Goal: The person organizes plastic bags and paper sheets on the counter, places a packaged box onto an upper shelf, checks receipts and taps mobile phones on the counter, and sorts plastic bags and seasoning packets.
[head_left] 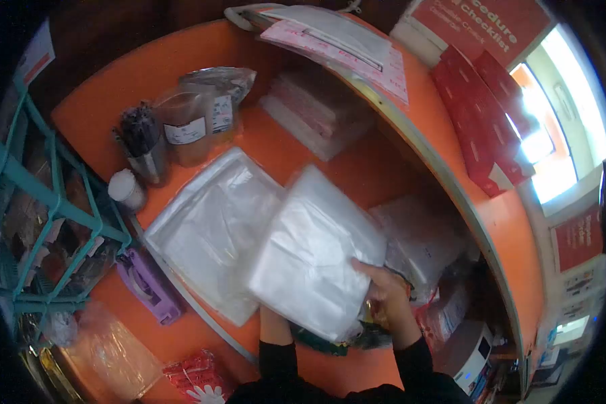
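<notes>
A thick stack of clear plastic bags (310, 249) is held up at a tilt over the orange counter. My right hand (389, 293) grips its lower right edge, thumb on top and fingers curled at the side and underneath. My left hand goes beneath the stack, so only the wrist (276, 328) shows and its fingers are hidden. Just left of the held stack, a second stack of clear plastic bags (215, 229) lies flat on the counter, partly overlapped by it in view.
Teal basket shelves (54, 202) stand left, near a purple tape dispenser-like object (148, 286). Behind are white cups (126, 190), a metal cup of dark sticks (145, 151) and a brown pouch (187, 135). More packaged bags (417, 236) sit right. A raised orange ledge (498, 229) curves around.
</notes>
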`<state>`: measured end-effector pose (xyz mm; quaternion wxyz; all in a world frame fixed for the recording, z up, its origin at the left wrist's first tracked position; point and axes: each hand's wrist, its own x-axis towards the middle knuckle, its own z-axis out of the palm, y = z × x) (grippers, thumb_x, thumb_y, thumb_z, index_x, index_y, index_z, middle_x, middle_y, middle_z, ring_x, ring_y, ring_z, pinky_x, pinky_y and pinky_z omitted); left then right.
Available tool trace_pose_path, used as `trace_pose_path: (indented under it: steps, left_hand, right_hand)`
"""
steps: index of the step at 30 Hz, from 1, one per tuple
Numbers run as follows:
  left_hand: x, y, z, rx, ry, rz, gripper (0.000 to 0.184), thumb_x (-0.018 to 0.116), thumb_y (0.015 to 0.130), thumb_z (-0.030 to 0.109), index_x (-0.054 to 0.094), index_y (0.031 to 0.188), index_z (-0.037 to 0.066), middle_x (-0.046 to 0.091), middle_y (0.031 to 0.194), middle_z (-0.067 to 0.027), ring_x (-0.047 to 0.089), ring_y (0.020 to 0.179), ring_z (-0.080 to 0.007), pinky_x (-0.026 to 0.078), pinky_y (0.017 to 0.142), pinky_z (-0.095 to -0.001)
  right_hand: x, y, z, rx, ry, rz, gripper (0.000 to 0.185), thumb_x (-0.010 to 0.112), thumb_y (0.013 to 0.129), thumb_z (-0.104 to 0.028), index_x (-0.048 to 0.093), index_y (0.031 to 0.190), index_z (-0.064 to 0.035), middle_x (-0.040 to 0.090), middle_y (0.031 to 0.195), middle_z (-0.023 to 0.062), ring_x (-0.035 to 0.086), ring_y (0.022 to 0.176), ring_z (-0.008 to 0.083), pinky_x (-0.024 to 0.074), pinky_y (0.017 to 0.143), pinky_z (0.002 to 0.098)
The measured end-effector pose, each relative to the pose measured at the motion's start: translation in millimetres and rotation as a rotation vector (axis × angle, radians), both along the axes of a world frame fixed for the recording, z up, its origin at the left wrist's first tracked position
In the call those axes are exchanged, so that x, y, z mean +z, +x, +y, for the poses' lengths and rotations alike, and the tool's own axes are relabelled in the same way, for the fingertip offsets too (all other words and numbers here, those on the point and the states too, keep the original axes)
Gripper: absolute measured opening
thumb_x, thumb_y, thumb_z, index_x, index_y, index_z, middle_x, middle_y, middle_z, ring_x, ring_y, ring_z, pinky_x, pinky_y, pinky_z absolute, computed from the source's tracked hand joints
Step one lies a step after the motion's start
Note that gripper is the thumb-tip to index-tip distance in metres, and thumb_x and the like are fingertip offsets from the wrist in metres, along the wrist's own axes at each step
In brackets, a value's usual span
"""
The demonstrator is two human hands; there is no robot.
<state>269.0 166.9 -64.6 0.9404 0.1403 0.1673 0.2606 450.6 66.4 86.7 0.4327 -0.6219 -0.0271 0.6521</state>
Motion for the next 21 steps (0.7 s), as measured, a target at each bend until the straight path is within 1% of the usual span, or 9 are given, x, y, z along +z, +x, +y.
trace_pose_path:
  steps: [1,3,5,6,8,12,14,18,21]
  left_hand:
    - [-0.9,-1.6,-0.1,0.0,0.005,0.003,0.07,0.034,0.09,0.06,0.037,0.133,0.005,0.049,0.121,-0.0127,0.053,0.096,-0.0244,0.047,0.08,-0.0367]
    - [-4.4,-1.7,-2.2,-0.009,0.0,0.006,0.069,0.034,0.091,0.059,0.038,0.133,0.005,0.05,0.12,-0.012,0.053,0.093,-0.0235,0.048,0.078,-0.0356]
    - [-3.7,-0.7,-1.1,-0.017,0.019,0.014,0.068,0.034,0.091,0.058,0.039,0.132,0.005,0.05,0.119,-0.0114,0.054,0.09,-0.0226,0.048,0.076,-0.0344]
    - [-1.3,1.2,0.1,-0.024,0.041,0.019,0.067,0.034,0.091,0.058,0.039,0.132,0.005,0.05,0.118,-0.011,0.054,0.088,-0.0221,0.048,0.075,-0.0339]
    - [5.7,5.6,5.9,-0.041,0.097,0.03,0.065,0.034,0.092,0.057,0.04,0.132,0.006,0.051,0.117,-0.0104,0.055,0.085,-0.0211,0.049,0.073,-0.0328]
    - [37.9,15.6,18.0,-0.061,0.295,0.04,0.063,0.035,0.093,0.055,0.041,0.131,0.006,0.052,0.114,-0.0091,0.056,0.079,-0.0193,0.05,0.069,-0.0306]
    - [51.5,23.3,18.1,0.034,0.388,0.04,0.06,0.034,0.094,0.053,0.043,0.13,0.006,0.051,0.105,-0.0073,0.05,0.067,-0.0133,0.045,0.06,-0.0262]
    - [52.6,26.5,16.1,0.029,0.577,0.19,0.06,0.031,0.095,0.053,0.043,0.129,0.006,0.051,0.107,-0.0076,0.051,0.071,-0.0123,0.045,0.062,-0.0249]
    - [51.0,28.0,14.0,0.044,0.538,0.195,0.058,0.031,0.095,0.051,0.043,0.13,0.006,0.051,0.107,-0.0078,0.051,0.073,-0.0132,0.046,0.064,-0.0251]
  right_hand:
    - [-3.3,-1.7,1.0,0.047,-0.042,-0.02,0.046,0.065,0.084,-0.02,0.049,0.121,-0.0001,0.06,0.109,0.0128,0.06,0.096,0.0234,0.0506,0.084,0.0373]
    - [-3.2,-12.9,-6.6,-0.033,0.158,-0.081,0.053,0.067,0.082,-0.026,0.047,0.12,0.0055,0.06,0.107,0.0155,0.061,0.094,0.0247,0.0513,0.082,0.0357]
    - [19.0,-24.8,-11.2,-0.077,0.071,-0.13,0.048,0.068,0.08,-0.023,0.051,0.116,0.0054,0.062,0.101,0.0146,0.063,0.086,0.024,0.0522,0.079,0.0336]
    - [39.4,-41.2,-13.5,-0.135,0.281,-0.287,0.047,0.068,0.08,-0.023,0.052,0.114,0.0051,0.062,0.099,0.0141,0.063,0.084,0.023,0.0521,0.078,0.0326]
    - [51.7,-39.3,-1.4,-0.203,0.462,-0.385,0.046,0.067,0.079,-0.023,0.054,0.113,0.005,0.063,0.096,0.0129,0.063,0.082,0.0214,0.0518,0.078,0.0312]
    - [27.6,51.3,49.8,-0.239,0.435,-0.339,0.053,0.066,0.08,-0.027,0.05,0.119,0.0046,0.059,0.106,0.0151,0.06,0.093,0.0232,0.0498,0.081,0.032]
    - [27.8,77.8,95.4,-0.241,0.541,-0.349,0.053,0.065,0.081,-0.027,0.049,0.12,0.0039,0.057,0.108,0.0149,0.058,0.095,0.023,0.0481,0.082,0.0319]
    - [16.5,123.8,188.1,-0.181,0.698,-0.385,0.054,0.063,0.082,-0.028,0.046,0.123,0.0025,0.054,0.113,0.0144,0.054,0.1,0.0227,0.0449,0.086,0.0317]
    - [10.7,150.0,253.1,-0.13,0.776,-0.426,0.054,0.062,0.083,-0.029,0.045,0.125,0.0015,0.051,0.116,0.014,0.052,0.103,0.0225,0.0424,0.088,0.0315]
